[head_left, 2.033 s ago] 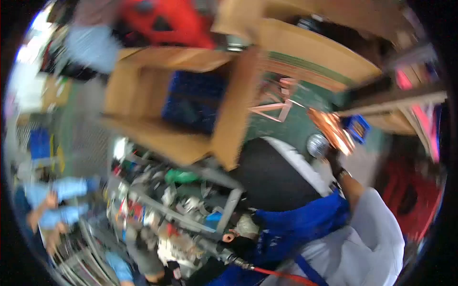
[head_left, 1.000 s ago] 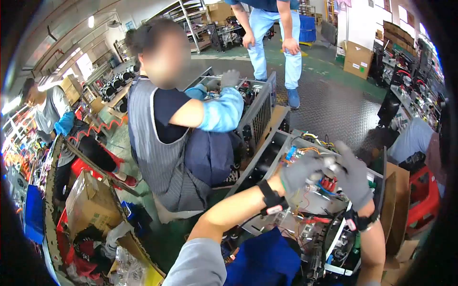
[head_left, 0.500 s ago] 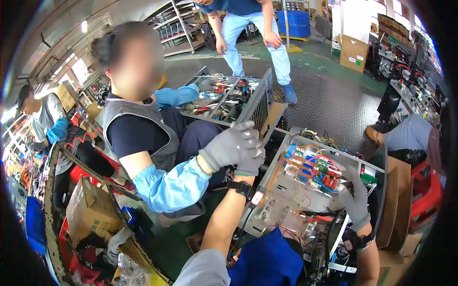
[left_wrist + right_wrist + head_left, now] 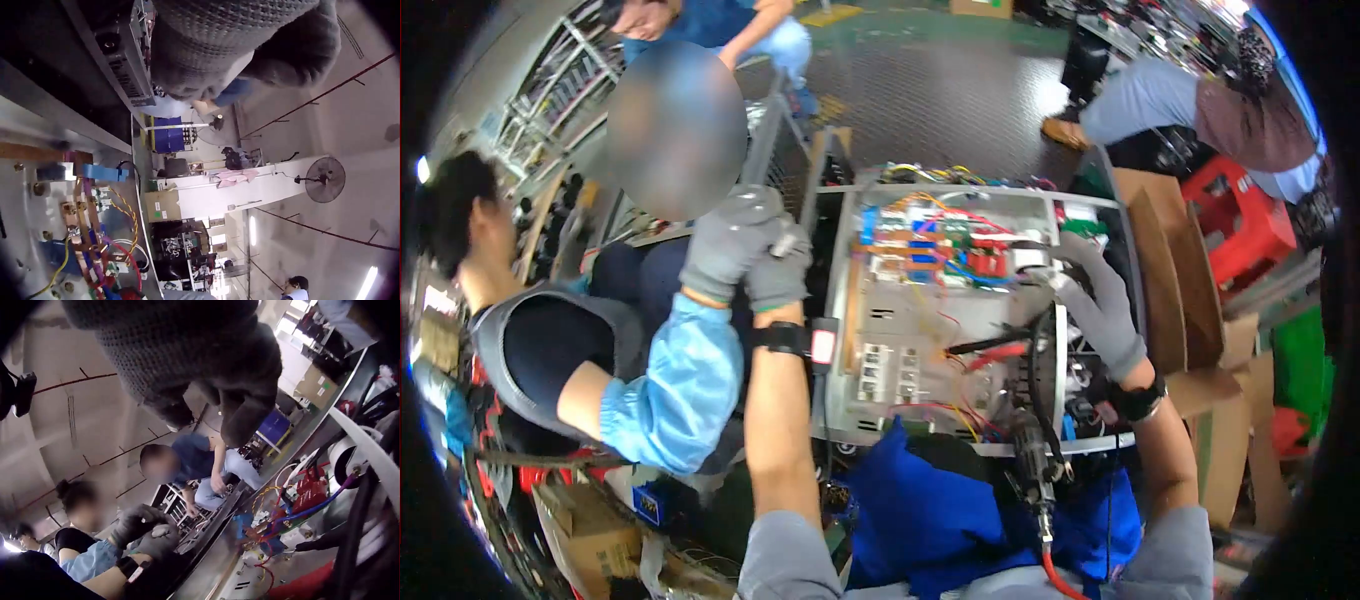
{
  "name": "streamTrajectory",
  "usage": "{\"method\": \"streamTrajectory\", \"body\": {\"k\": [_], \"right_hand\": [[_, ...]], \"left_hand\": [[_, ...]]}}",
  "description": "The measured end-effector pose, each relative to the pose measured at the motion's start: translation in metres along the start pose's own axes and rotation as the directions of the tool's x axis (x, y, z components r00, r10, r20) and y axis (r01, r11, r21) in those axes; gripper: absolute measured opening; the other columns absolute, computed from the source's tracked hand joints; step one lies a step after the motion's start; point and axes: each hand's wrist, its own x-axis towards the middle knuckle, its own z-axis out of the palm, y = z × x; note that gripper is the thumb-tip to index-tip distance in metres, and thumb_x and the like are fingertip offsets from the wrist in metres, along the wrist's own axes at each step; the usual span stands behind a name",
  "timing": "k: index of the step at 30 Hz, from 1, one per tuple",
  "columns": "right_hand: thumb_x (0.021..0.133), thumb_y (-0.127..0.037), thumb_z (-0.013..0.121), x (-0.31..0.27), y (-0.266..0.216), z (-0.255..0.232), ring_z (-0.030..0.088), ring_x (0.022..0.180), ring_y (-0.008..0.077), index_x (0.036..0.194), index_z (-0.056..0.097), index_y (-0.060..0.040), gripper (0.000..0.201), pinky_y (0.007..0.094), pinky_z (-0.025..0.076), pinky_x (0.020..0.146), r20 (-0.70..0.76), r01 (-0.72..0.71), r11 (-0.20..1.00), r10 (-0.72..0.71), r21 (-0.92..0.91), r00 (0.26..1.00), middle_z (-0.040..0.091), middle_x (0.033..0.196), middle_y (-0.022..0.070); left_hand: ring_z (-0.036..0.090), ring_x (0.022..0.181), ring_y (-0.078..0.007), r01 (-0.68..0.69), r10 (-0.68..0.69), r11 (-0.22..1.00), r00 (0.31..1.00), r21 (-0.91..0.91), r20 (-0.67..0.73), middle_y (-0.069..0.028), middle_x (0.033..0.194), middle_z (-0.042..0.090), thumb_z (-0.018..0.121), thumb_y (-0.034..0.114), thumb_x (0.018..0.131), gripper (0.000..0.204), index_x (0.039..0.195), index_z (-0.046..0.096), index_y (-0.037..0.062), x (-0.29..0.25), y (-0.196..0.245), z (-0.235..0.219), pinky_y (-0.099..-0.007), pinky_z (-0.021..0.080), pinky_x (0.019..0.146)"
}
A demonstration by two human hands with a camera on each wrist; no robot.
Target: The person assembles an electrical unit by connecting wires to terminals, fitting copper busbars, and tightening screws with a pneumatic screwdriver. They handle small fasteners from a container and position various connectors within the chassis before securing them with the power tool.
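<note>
An open grey metal chassis (image 4: 900, 330) full of coloured wiring (image 4: 940, 250) lies in front of me. My gloved left hand (image 4: 782, 272) is raised at its left edge, fingers curled, pressed against another person's grey-gloved hand (image 4: 725, 245); anything between them is hidden. In the left wrist view only the glove (image 4: 237, 44) and the chassis wiring (image 4: 94, 212) show. My gloved right hand (image 4: 1090, 290) lies on the chassis's right side, fingertips by a white roll (image 4: 1030, 258). In the right wrist view its fingers (image 4: 244, 419) hang loosely curled above that roll (image 4: 347, 459), holding nothing.
A power screwdriver (image 4: 1032, 455) with a red hose (image 4: 1060, 580) hangs at the chassis's near edge over blue cloth (image 4: 940, 520). The person in blue sleeves (image 4: 665, 390) sits close on the left. Cardboard (image 4: 1175, 260) and a red stool (image 4: 1240, 215) stand right.
The view has tilted down onto the chassis. My left hand stays against the other person's glove. My right hand has moved up the chassis's right side to the white roll.
</note>
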Motion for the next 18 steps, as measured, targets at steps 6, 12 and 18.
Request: {"method": "streamTrajectory", "body": {"k": [6,12,18], "right_hand": [[0.086,-0.018,0.063,-0.007,0.006,-0.011,0.063,0.093,0.0275,0.126,0.053,-0.0039,0.043,0.0350,0.050,0.079,0.264,0.141,0.914,-0.039,-0.379,0.964,0.064,0.107,0.0139],[0.071,-0.013,0.061,-0.035,-0.004,-0.003,0.047,0.125,0.0252,0.132,0.051,-0.0229,0.063,0.0460,0.037,0.099,0.853,0.680,0.585,0.039,-0.441,0.520,0.051,0.133,0.0086],[0.081,-0.023,0.056,-0.055,0.007,0.010,0.049,0.125,0.0226,0.137,0.046,-0.0194,0.057,0.0466,0.029,0.109,0.965,0.800,0.599,-0.192,-0.029,0.178,0.054,0.131,0.0047]], "left_hand": [[0.044,0.059,-0.0096,-0.133,0.105,0.979,0.978,0.154,0.180,-0.0150,0.113,0.064,0.060,0.015,0.089,0.028,0.113,0.059,0.0017,0.026,0.000,0.062,-0.0200,0.036,0.044],[0.062,0.081,-0.0233,0.168,-0.007,0.893,0.933,0.418,-0.359,-0.0143,0.092,0.061,0.053,-0.001,0.080,0.020,0.099,0.058,-0.0056,0.025,-0.026,0.043,-0.0322,0.057,0.073],[0.065,0.089,-0.0269,0.378,-0.229,0.858,0.887,0.347,-0.401,-0.0214,0.104,0.063,0.045,-0.003,0.091,0.018,0.104,0.054,-0.0108,-0.022,-0.090,0.012,-0.0302,0.059,0.080]]}}
